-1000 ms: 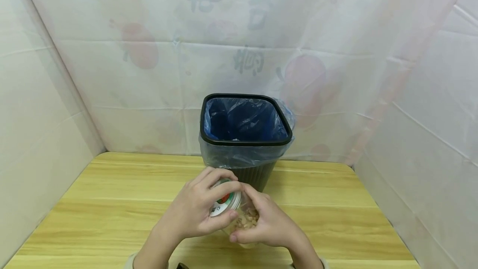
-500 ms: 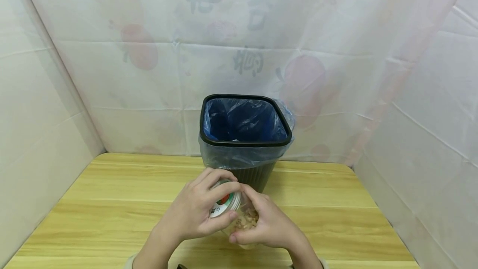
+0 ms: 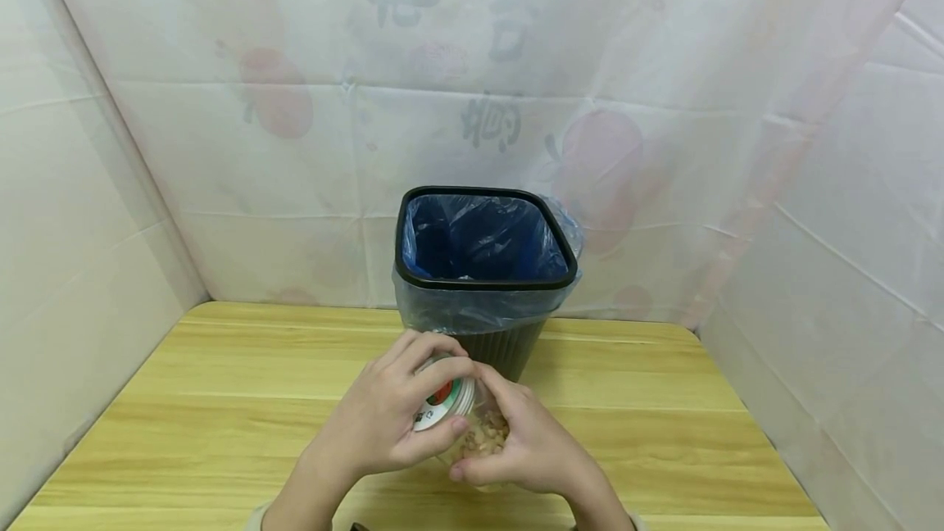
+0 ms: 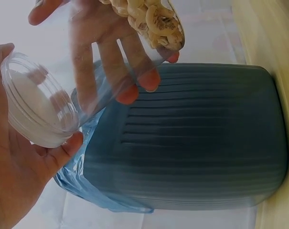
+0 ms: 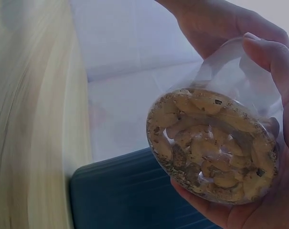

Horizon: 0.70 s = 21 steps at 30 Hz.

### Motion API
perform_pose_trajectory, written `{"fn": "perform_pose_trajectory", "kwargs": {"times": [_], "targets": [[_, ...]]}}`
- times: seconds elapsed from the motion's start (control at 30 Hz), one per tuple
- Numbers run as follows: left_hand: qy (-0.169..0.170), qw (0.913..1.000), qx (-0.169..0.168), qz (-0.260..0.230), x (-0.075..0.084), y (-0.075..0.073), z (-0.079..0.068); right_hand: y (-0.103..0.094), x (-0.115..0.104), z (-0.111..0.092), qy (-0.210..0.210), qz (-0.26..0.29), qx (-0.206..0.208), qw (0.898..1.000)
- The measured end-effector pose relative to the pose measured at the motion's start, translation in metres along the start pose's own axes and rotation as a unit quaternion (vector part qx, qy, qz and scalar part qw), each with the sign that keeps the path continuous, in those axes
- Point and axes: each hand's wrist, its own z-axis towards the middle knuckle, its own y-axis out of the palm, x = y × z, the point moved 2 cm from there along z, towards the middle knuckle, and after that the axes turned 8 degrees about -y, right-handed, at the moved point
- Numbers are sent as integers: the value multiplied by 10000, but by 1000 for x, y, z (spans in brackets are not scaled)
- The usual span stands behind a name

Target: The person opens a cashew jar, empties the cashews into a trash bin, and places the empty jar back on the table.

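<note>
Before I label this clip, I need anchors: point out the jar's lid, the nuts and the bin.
Lid [image 3: 445, 402]: head view, on its printed top.
Nuts [image 4: 156, 21]: left wrist view, on the visible pile's middle.
Bin [image 3: 488, 283]: head view, on the front of its black rim.

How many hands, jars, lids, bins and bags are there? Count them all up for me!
Hands (left hand, right hand): 2
Jar: 1
Lid: 1
Bin: 1
Bag: 1
Total: 6

Bare hands [image 3: 391, 410], pale sleeve cuffs [image 3: 256, 519]
</note>
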Motion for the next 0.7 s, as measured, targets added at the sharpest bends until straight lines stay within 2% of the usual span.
{"fn": "perform_pose_trajectory", "kwargs": {"times": [0.7], "targets": [[-191,9995,251,18,4,0,1,3,-3,3,-154,-311,188,9992]]}}
